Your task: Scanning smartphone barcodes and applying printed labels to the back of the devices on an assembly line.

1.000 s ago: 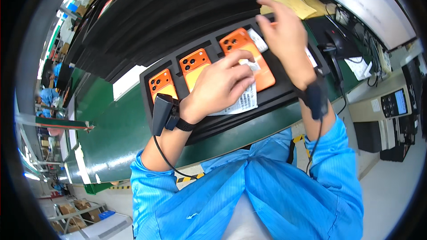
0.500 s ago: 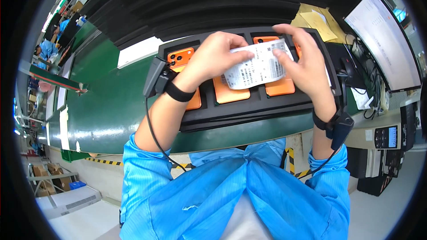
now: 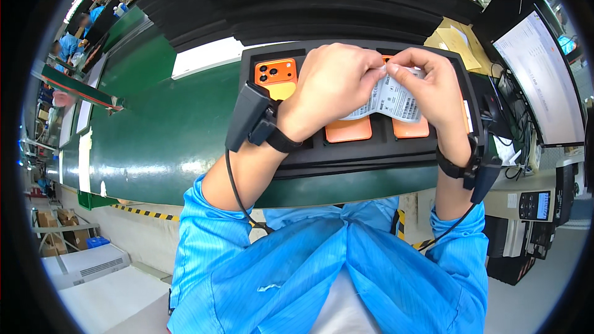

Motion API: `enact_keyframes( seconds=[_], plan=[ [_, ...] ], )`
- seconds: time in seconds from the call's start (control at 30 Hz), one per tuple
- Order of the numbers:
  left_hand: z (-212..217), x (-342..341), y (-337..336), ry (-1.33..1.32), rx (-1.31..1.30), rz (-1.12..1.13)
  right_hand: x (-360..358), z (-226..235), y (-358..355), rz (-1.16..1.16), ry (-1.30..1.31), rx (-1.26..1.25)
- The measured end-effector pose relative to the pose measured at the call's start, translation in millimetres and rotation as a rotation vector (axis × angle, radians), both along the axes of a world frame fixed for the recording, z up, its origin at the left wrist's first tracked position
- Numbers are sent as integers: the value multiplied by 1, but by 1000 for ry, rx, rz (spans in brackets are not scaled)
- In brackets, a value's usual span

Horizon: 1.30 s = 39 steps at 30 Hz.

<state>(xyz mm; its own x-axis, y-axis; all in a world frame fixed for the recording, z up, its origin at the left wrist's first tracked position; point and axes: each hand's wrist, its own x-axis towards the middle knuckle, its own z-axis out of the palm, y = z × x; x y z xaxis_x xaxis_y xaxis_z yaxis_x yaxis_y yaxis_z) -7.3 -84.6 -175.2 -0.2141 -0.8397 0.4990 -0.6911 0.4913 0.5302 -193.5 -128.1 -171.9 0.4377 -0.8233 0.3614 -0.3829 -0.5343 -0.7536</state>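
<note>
A white label sheet (image 3: 399, 104) with printed text and barcodes bends between my two hands, above a black foam tray (image 3: 318, 156). My left hand (image 3: 337, 83) is closed on the sheet's upper left, its fingers curled in. With thumb and forefinger, my right hand (image 3: 436, 83) pinches its upper edge close to the left fingertips. Beneath lie orange phones in the tray's recesses: the left phone (image 3: 276, 72) shows its camera block, while the middle phone (image 3: 348, 130) and right phone (image 3: 411, 127) are partly covered by the sheet and my hands.
Stacked black foam sheets (image 3: 297, 3) fill the back of the green table (image 3: 167, 130). A white sheet (image 3: 207, 57) lies behind the tray at left. On the right are yellow envelopes (image 3: 455, 42), a monitor (image 3: 538, 74), cables and a grey label printer (image 3: 516, 195).
Both hands have drawn together at the sheet's upper edge. The sheet, flatter before, now bows in the middle. My view has shifted slightly, so the tray appears further right.
</note>
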Motion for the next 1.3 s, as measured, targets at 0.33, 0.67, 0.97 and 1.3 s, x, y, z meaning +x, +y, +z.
enact_keyframes(
  seconds=[0.33, 0.67, 0.97, 1.3],
  plan=[
    [7, 47, -5, 521, 430, -38, -71, -26, -56, -433, -420, 144],
    [-23, 12, 11, -318, 329, -460, -22, -28, -43, -83, -258, 393],
    [-2, 31, 28, -85, 180, -402, 12, -50, -59, -188, -79, 98],
    [-2, 32, 27, 0, 239, -416, 29, -43, -42, -238, -40, -461]
  ],
)
